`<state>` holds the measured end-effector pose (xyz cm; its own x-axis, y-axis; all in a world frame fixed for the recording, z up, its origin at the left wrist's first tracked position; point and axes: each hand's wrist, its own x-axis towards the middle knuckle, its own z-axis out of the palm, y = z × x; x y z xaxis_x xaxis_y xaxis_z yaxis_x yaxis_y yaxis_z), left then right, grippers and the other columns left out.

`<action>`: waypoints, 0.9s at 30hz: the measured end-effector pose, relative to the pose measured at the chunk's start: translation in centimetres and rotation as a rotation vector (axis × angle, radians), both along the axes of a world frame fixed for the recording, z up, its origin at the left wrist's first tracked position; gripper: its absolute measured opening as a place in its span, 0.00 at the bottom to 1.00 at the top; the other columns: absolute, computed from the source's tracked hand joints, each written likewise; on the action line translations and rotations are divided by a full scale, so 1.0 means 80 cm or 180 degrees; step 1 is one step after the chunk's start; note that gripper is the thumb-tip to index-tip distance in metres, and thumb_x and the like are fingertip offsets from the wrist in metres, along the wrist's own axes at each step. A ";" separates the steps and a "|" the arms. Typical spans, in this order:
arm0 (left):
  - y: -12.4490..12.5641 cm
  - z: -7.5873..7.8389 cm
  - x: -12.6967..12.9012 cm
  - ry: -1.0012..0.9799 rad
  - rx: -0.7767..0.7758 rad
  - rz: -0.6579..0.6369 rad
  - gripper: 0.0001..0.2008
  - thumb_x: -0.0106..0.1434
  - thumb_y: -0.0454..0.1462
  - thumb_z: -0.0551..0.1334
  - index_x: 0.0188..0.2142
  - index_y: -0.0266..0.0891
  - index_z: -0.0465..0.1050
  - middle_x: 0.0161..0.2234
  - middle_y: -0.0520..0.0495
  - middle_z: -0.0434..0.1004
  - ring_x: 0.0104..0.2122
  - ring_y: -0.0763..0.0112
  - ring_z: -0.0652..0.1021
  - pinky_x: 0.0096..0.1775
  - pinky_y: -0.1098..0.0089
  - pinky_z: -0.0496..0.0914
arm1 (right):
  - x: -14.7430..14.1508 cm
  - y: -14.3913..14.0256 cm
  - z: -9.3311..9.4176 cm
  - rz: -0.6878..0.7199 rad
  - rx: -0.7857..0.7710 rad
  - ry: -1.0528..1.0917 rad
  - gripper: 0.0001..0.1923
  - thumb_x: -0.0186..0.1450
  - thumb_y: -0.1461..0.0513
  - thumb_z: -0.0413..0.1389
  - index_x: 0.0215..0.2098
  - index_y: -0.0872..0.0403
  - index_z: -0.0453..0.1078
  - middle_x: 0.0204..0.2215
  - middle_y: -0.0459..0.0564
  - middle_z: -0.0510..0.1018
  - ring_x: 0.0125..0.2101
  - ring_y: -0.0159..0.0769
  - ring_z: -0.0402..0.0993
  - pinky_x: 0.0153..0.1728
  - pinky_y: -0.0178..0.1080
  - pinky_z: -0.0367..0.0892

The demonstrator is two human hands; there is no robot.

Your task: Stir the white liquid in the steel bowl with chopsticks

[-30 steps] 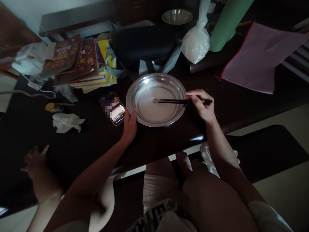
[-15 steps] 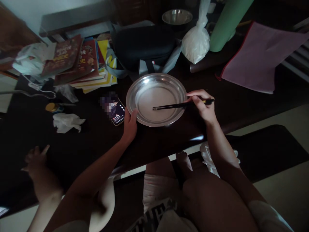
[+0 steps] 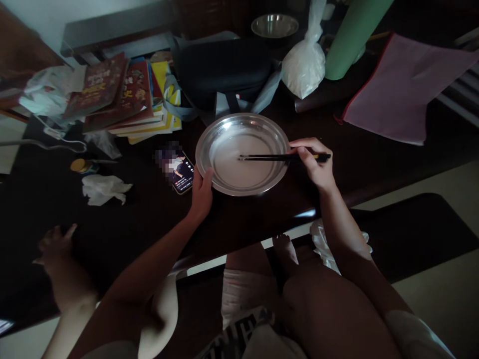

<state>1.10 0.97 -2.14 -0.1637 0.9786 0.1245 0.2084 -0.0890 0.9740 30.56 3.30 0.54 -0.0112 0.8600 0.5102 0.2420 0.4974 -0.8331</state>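
A wide stainless steel basin (image 3: 204,149) stands on the dark table, holding a whitish liquid or batter (image 3: 243,169). My left hand (image 3: 202,192) is closed on its lower left rim, thumb over the edge and the fingers mostly hidden below. From the right, my right hand (image 3: 316,162) grips a pair of dark chopsticks (image 3: 271,157) above the right rim. Their tips lie in the whitish content near the basin's middle. Just left of the basin, by my left hand, is a lit phone (image 3: 181,174), partly blurred out.
Another person's hand (image 3: 56,244) rests on the table at left. Crumpled tissue (image 3: 105,189), a yellow-lidded jar (image 3: 83,166) and stacked books (image 3: 119,99) lie beyond. Behind the basin sit a black bag (image 3: 224,70), a tied bag of white powder (image 3: 304,67) and a pinkish cloth (image 3: 404,94).
The chopsticks have swung slightly, their tips moving up and a little right within the basin. My left hand and the basin have stayed in place.
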 end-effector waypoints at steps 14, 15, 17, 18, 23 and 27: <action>0.001 -0.002 0.000 -0.0109 -0.0028 0.0043 0.23 0.63 0.54 0.58 0.51 0.46 0.70 0.51 0.45 0.73 0.56 0.59 0.71 0.62 0.55 0.62 | -0.002 -0.003 0.004 0.0039 -0.0143 0.0149 0.12 0.67 0.52 0.54 0.39 0.48 0.77 0.30 0.44 0.81 0.31 0.33 0.81 0.37 0.40 0.75; 0.001 -0.002 0.000 -0.0118 -0.0025 0.0035 0.23 0.63 0.55 0.58 0.51 0.46 0.70 0.50 0.45 0.73 0.56 0.59 0.71 0.62 0.55 0.62 | -0.003 -0.003 0.004 0.0114 -0.0143 0.0108 0.12 0.67 0.52 0.55 0.39 0.48 0.77 0.30 0.44 0.81 0.32 0.34 0.81 0.37 0.40 0.76; 0.001 -0.001 0.000 -0.0118 -0.0023 0.0029 0.24 0.63 0.55 0.58 0.51 0.46 0.71 0.49 0.45 0.74 0.55 0.59 0.72 0.62 0.55 0.62 | -0.003 -0.002 0.004 0.0184 -0.0122 -0.0018 0.11 0.66 0.52 0.55 0.40 0.47 0.77 0.32 0.45 0.82 0.34 0.34 0.81 0.39 0.41 0.76; 0.000 0.000 0.000 -0.0100 -0.0022 0.0034 0.24 0.63 0.56 0.58 0.51 0.46 0.71 0.49 0.45 0.74 0.55 0.59 0.72 0.62 0.55 0.62 | -0.003 -0.002 0.004 0.0144 -0.0103 -0.0051 0.11 0.66 0.52 0.55 0.40 0.47 0.77 0.32 0.45 0.82 0.35 0.35 0.81 0.40 0.41 0.76; -0.001 0.002 0.001 -0.0023 -0.0018 0.0063 0.24 0.62 0.56 0.58 0.51 0.46 0.71 0.51 0.46 0.73 0.55 0.59 0.72 0.61 0.55 0.63 | -0.002 -0.002 0.003 -0.0091 -0.0119 0.0201 0.12 0.67 0.51 0.54 0.40 0.47 0.76 0.28 0.43 0.80 0.30 0.33 0.81 0.35 0.39 0.76; 0.000 0.001 0.001 -0.0052 -0.0041 0.0024 0.26 0.61 0.58 0.57 0.51 0.47 0.71 0.50 0.46 0.74 0.56 0.58 0.71 0.62 0.54 0.62 | -0.003 -0.001 0.003 0.0241 -0.0159 -0.0015 0.10 0.66 0.53 0.56 0.40 0.46 0.77 0.33 0.44 0.82 0.34 0.34 0.81 0.38 0.40 0.76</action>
<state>1.17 1.01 -2.05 -0.1731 0.9788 0.1092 0.1930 -0.0750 0.9783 30.34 3.18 0.78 -0.0795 0.8809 0.4666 0.2092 0.4724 -0.8562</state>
